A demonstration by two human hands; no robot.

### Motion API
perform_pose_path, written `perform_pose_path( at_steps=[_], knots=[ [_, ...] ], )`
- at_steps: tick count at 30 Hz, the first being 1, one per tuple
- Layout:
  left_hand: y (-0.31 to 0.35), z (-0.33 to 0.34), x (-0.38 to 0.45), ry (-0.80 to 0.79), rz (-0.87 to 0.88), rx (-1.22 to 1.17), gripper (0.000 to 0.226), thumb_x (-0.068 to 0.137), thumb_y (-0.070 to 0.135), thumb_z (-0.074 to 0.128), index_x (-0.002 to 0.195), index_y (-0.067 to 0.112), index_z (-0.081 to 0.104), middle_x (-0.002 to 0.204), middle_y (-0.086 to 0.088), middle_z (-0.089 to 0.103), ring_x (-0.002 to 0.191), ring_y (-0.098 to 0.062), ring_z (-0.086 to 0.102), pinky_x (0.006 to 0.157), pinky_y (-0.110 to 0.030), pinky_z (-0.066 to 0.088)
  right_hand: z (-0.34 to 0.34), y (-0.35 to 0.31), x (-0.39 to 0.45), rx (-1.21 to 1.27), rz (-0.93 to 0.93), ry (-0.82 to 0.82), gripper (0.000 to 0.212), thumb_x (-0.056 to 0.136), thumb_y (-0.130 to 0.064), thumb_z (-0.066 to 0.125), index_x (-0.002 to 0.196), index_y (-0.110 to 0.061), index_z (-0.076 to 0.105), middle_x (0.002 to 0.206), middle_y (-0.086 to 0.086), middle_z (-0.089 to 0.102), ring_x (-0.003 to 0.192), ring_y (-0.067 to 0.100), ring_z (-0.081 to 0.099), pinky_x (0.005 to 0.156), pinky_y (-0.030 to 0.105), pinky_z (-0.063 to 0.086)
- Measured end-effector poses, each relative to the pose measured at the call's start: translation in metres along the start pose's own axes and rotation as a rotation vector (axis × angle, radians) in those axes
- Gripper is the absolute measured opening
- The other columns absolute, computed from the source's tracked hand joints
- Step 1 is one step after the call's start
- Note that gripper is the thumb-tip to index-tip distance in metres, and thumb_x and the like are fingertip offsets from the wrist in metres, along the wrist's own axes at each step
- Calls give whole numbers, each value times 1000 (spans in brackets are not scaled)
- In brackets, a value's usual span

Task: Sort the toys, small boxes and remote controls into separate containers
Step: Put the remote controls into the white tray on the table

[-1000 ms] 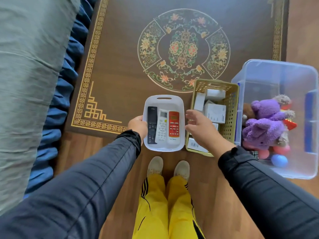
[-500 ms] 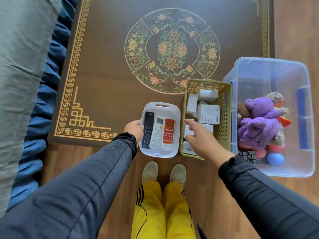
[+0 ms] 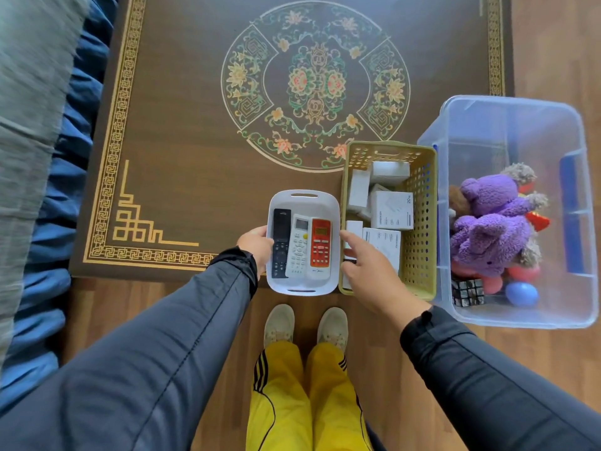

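A white tray [image 3: 325, 203] holds three remote controls side by side: black [image 3: 281, 229], white [image 3: 299, 245] and red [image 3: 320, 242]. It sits beside a yellow perforated basket [image 3: 422, 222] with several small white boxes [image 3: 392, 209] in it. To the right, a clear plastic bin [image 3: 520, 314] contains a purple plush toy [image 3: 487, 222], a puzzle cube [image 3: 467, 289], a blue egg [image 3: 521, 293] and other toys. My left hand [image 3: 257, 244] grips the tray's left rim, thumb over the edge. My right hand [image 3: 370, 271] hovers above the basket's near left corner, with loosely curved fingers touching the tray's right rim.
A brown patterned rug [image 3: 182, 125] covers the floor beyond the containers. Wooden floor [image 3: 536, 369] lies nearer, where my shoes [image 3: 305, 323] stand. A bed with a grey cover [image 3: 26, 92] and blue skirt runs along the left.
The tray with the remotes has come down a little and nearer to me beside the basket. Both hands stayed at its sides.
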State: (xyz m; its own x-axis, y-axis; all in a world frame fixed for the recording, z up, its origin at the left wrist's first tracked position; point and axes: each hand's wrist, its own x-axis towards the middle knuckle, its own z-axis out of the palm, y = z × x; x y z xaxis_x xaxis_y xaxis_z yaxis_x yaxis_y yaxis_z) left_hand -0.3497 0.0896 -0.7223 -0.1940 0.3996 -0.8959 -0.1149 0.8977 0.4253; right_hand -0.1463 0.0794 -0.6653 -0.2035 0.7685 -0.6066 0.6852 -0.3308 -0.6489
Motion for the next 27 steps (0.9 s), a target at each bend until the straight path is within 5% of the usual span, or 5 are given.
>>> perform_pose_path(
  at_steps=[3, 10, 16, 21, 27],
  knots=[
    [1, 2, 0, -10, 3, 30, 49, 101, -6, 35, 136, 16, 62, 122, -13, 70, 109, -34, 68, 95, -53, 56, 2, 0, -2, 34, 1, 12, 50, 97, -7, 50, 140, -30, 47, 109, -28, 48, 90, -28, 43, 70, -2, 33],
    [10, 7, 0, -67, -54, 29, 48, 104, -6, 30, 136, 14, 59, 123, -16, 68, 103, -34, 67, 88, -48, 56, 1, 0, -1, 44, 30, 17, 51, 95, -4, 50, 140, -28, 48, 108, -26, 50, 95, -11, 49, 73, 0, 33],
    [10, 11, -9, -106, -127, 38, 36, 106, 3, 37, 140, 8, 49, 133, -22, 61, 118, -39, 62, 103, -58, 49, 5, 3, -7, 90, 66, 56, 50, 94, -3, 50, 131, -36, 49, 108, -23, 51, 89, -18, 50, 69, 1, 35],
    [9, 1, -32, 35, -92, 320, 53, 101, 4, 47, 152, 1, 31, 150, -25, 45, 135, -41, 49, 112, -51, 40, -9, -6, -24, 163, 151, 99, 58, 95, 0, 46, 149, -20, 38, 147, -2, 46, 132, 14, 46, 106, 32, 42],
    [31, -1, -81, 33, -36, 395, 44, 98, 5, 49, 141, -4, 46, 141, -29, 53, 129, -46, 52, 108, -57, 44, -49, -18, -55, 225, 190, 227, 54, 94, 3, 43, 145, -17, 44, 143, 1, 50, 127, 14, 50, 102, 30, 42]
  ],
)
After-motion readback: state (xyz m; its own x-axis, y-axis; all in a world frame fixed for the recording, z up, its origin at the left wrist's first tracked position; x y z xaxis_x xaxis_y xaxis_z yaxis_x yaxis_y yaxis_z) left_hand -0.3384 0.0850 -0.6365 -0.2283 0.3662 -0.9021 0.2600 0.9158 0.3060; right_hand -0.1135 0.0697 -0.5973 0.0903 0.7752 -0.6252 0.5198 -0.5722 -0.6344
